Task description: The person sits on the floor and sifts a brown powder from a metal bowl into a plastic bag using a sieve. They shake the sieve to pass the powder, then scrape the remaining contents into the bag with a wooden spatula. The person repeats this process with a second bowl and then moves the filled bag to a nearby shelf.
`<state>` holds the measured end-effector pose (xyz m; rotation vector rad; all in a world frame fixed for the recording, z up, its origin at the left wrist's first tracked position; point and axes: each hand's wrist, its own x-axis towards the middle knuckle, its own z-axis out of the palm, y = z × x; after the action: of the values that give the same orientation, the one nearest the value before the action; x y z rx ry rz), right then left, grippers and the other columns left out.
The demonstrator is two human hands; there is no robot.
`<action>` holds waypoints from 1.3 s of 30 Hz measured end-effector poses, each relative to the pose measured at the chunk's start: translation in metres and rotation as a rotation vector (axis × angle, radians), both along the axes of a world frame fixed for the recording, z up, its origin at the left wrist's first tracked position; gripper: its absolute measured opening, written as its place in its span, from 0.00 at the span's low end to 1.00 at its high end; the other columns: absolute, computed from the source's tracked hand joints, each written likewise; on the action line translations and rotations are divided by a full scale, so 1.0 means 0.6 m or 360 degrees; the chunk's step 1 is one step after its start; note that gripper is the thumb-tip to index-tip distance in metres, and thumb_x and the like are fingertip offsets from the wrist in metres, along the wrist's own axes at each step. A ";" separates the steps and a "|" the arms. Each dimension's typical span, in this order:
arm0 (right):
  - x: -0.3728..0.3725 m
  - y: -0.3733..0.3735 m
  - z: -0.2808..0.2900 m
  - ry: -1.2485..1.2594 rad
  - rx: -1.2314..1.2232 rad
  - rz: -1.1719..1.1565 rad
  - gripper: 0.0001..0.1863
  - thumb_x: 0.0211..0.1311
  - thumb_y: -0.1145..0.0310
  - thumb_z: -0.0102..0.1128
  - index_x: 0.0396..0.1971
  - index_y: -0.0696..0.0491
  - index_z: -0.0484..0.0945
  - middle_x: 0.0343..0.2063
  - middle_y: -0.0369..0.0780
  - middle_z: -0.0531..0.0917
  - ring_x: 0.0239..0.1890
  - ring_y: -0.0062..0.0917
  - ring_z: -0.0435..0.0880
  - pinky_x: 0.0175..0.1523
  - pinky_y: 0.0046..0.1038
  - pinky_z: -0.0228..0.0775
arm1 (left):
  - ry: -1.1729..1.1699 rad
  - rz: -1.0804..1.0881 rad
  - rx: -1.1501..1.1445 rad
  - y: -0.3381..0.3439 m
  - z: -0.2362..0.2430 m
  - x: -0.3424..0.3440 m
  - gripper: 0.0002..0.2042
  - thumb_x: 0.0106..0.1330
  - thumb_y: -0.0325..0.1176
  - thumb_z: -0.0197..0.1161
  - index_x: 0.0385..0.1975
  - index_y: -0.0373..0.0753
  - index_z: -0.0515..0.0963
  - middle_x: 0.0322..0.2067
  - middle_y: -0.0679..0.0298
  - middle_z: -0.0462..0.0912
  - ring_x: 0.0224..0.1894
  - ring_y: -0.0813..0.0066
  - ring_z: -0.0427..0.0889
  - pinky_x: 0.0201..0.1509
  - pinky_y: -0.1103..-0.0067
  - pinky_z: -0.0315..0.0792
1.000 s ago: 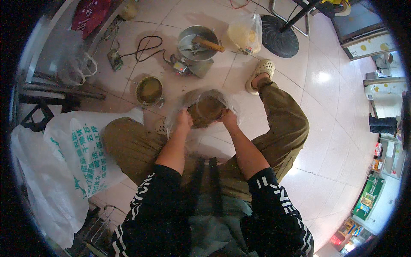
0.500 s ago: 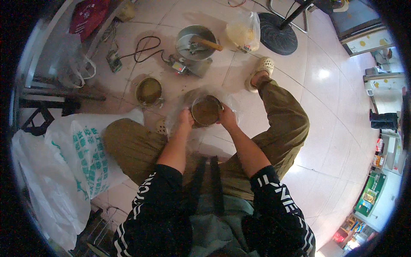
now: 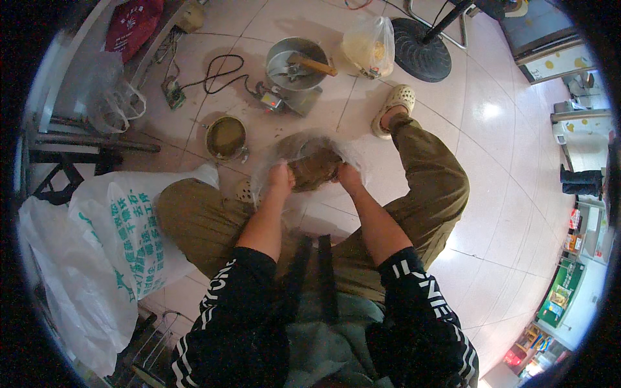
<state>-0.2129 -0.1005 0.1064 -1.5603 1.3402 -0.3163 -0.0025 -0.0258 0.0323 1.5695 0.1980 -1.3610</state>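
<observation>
A round, thin-rimmed pan like a sieve (image 3: 315, 163), brown inside, is smeared by motion between my hands. My left hand (image 3: 281, 177) is closed at its left edge, and my right hand (image 3: 348, 176) grips the opposite side. Around and beneath it spreads a clear plastic bag (image 3: 264, 169), its crumpled edge showing past both hands. Whether my fingers also pinch the bag, I cannot tell. Just beyond my left hand stands a small round metal container (image 3: 226, 138) with side clasps, filled with brown powder.
A metal pot (image 3: 296, 63) with a wooden-handled tool (image 3: 318, 66) sits on a small scale-like device (image 3: 294, 101). A cable (image 3: 223, 72) runs left to a circuit board (image 3: 174, 94). Farther right are a tied plastic bag (image 3: 369, 50) and black round stand base (image 3: 420, 50). A white sack (image 3: 132, 239) lies left.
The round pan was sharply outlined and level between my hands; now it is blurred, its rim indistinct. My hands have stayed on its two sides, shifting only slightly.
</observation>
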 end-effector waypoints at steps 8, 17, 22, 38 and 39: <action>-0.019 0.019 -0.053 0.0095 -0.0204 0.0082 0.21 0.69 0.65 0.48 0.59 0.57 0.68 0.39 0.49 0.84 0.27 0.37 0.87 0.30 0.34 0.81 | 0.0025 0.0017 0.0038 -0.012 0.036 -0.021 0.18 0.69 0.49 0.51 0.18 0.48 0.63 0.12 0.73 0.58 0.10 0.78 0.55 0.12 0.76 0.49; 0.006 0.011 -0.039 -0.0157 -0.0123 -0.0115 0.20 0.68 0.67 0.49 0.56 0.59 0.69 0.35 0.51 0.84 0.27 0.38 0.86 0.30 0.31 0.80 | 0.0120 0.0048 0.0116 0.005 0.006 0.011 0.17 0.67 0.50 0.54 0.20 0.48 0.66 0.14 0.72 0.62 0.12 0.76 0.58 0.14 0.77 0.52; -0.031 0.003 -0.057 0.0359 -0.0743 0.0329 0.18 0.65 0.71 0.52 0.54 0.58 0.72 0.32 0.50 0.84 0.26 0.38 0.86 0.42 0.34 0.78 | 0.0215 0.0012 -0.0125 -0.013 0.022 -0.017 0.19 0.68 0.47 0.52 0.15 0.49 0.61 0.11 0.72 0.56 0.09 0.76 0.52 0.12 0.76 0.46; -0.027 0.000 -0.041 0.0200 -0.0110 0.0034 0.18 0.65 0.67 0.53 0.53 0.56 0.74 0.27 0.50 0.84 0.25 0.41 0.86 0.39 0.39 0.78 | 0.0245 0.0137 -0.0077 -0.022 0.028 -0.035 0.16 0.69 0.49 0.52 0.23 0.48 0.69 0.15 0.70 0.65 0.15 0.74 0.64 0.17 0.74 0.60; -0.018 0.001 -0.025 0.0325 -0.0182 0.0257 0.19 0.65 0.67 0.53 0.54 0.56 0.73 0.27 0.50 0.84 0.25 0.40 0.86 0.38 0.38 0.78 | 0.0205 0.0026 -0.0164 -0.004 0.007 -0.016 0.17 0.69 0.50 0.51 0.21 0.48 0.67 0.15 0.70 0.65 0.14 0.74 0.63 0.16 0.74 0.58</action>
<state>-0.2240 -0.1002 0.0911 -1.8246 1.3593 -0.1380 -0.0123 -0.0282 0.0363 1.3939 0.2155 -1.4384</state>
